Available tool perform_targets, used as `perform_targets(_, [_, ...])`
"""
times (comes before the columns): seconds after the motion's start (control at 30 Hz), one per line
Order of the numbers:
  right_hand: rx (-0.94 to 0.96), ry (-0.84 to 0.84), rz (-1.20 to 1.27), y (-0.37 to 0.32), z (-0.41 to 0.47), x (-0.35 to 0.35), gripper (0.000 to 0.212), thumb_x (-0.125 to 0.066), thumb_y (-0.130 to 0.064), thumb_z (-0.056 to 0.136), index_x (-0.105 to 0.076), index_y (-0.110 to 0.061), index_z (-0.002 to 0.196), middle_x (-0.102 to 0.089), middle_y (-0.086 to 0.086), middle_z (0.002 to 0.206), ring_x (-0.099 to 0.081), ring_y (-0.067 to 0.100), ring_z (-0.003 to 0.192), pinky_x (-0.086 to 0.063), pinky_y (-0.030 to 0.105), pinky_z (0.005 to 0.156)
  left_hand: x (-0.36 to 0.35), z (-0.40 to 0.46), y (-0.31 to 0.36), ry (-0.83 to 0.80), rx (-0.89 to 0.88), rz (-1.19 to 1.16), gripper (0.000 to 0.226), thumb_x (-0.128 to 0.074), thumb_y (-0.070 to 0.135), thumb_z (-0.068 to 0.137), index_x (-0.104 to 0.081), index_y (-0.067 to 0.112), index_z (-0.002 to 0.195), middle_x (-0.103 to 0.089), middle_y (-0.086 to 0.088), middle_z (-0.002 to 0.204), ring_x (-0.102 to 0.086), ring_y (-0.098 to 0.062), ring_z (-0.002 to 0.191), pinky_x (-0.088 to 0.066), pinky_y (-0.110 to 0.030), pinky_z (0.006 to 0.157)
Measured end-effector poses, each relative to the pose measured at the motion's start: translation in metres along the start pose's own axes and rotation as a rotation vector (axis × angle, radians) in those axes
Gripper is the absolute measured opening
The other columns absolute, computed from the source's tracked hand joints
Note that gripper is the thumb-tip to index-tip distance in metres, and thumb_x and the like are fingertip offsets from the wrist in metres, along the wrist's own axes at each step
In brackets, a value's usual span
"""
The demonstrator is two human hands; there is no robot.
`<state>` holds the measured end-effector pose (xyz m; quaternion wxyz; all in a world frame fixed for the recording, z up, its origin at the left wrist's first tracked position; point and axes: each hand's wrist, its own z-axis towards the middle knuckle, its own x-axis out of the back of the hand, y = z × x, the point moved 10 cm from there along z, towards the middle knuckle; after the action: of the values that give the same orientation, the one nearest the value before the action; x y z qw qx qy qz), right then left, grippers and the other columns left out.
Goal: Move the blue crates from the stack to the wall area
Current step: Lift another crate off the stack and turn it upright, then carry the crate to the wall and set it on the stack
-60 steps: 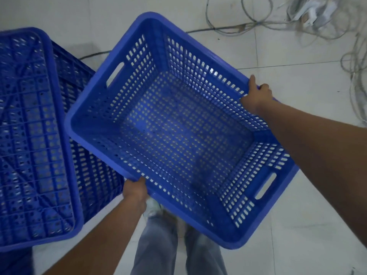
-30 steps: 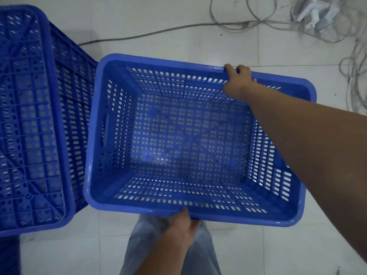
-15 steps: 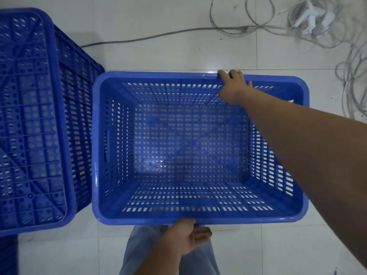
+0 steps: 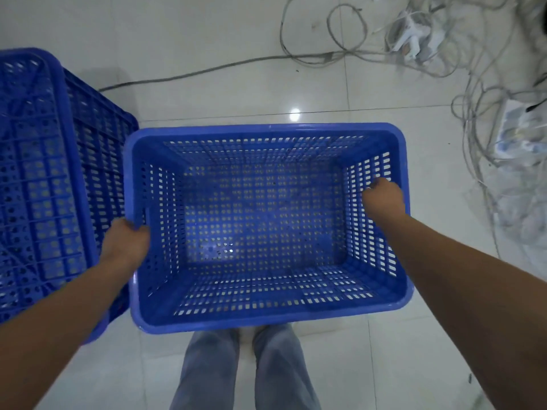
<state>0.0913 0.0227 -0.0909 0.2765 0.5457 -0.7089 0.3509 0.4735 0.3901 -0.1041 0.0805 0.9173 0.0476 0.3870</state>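
Note:
An open blue perforated crate [image 4: 266,318] hangs level in front of me, mouth up, nothing inside. My left hand [image 4: 125,247] grips the rim of its left short side at the handle. My right hand [image 4: 383,198] is closed on the rim of its right short side. To the left stands another blue crate [image 4: 38,179] turned upside down, its ribbed bottom facing up, close beside the held crate and partly behind my left arm.
White tiled floor [image 4: 207,93] lies all around. A tangle of white and grey cables [image 4: 479,93] with a power strip [image 4: 411,34] spreads over the upper right. My legs in grey trousers [image 4: 245,371] stand below the crate.
The crate has swung from a tilted diagonal to level and square. Both hands have shifted from its long sides to its two short ends, and the view has pulled back.

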Motion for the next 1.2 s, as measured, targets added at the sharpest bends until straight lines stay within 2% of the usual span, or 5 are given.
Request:
perform_targets(0.13, [-0.212,0.129,0.136,0.053,0.003,0.035,0.023,-0.045,-0.007,0.088,-0.052,0.004,0.106,-0.050,0.024,0.116,-0.053,0.038,0.107,-0.043,0.037,0.075,0.006,0.005,-0.016,-0.099,0.201,-0.124,0.058,-0.050,0.026,0.096,-0.033,-0.003,0.143,-0.054,-0.018,0.098,-0.049,-0.032,0.078,-0.044,-0.042,0.073])
perform_targets(0.33, [-0.448,-0.001,0.355,0.120,0.002,-0.001,0.046,-0.050,-0.014,0.090,-0.041,0.007,0.131,-0.053,0.016,0.095,-0.052,0.037,0.098,-0.043,0.041,0.081,-0.028,0.007,-0.027,-0.188,0.300,-0.326,0.078,-0.058,0.037,0.091,-0.019,0.009,0.152,-0.029,-0.010,0.155,-0.034,-0.035,0.137,-0.030,-0.047,0.113])
perform_targets(0.63, [-0.414,-0.060,0.578,0.133,0.013,-0.018,0.046,-0.062,-0.021,0.086,-0.050,-0.001,0.125,-0.059,0.015,0.101,-0.052,0.032,0.091,-0.048,0.042,0.085,-0.036,0.017,-0.040,-0.142,0.303,-0.509,0.020,-0.057,0.022,0.094,-0.054,0.015,0.076,-0.069,-0.007,0.078,-0.062,-0.025,0.059,-0.059,-0.043,0.070])
perform_targets(0.97, [-0.369,-0.007,0.500,0.146,-0.029,0.049,0.027,-0.072,-0.025,0.077,-0.060,-0.002,0.083,-0.060,0.016,0.085,-0.059,0.034,0.077,-0.053,0.051,0.086,0.027,-0.016,-0.034,-0.097,0.273,-0.549,0.006,-0.061,0.014,0.092,-0.055,0.012,0.091,-0.052,-0.014,0.072,-0.050,-0.027,0.059,-0.048,-0.028,0.029])
perform_targets(1.2, [-0.235,0.040,0.439,0.106,-0.100,0.173,0.034,-0.064,-0.015,0.082,-0.050,-0.003,0.054,-0.051,0.013,0.053,-0.046,0.025,0.048,-0.041,0.031,0.058,0.127,-0.088,0.038,-0.162,0.041,-0.406,0.036,-0.052,0.016,0.098,-0.042,0.008,0.064,-0.040,-0.014,0.047,-0.044,-0.028,0.039,-0.041,-0.036,0.048])
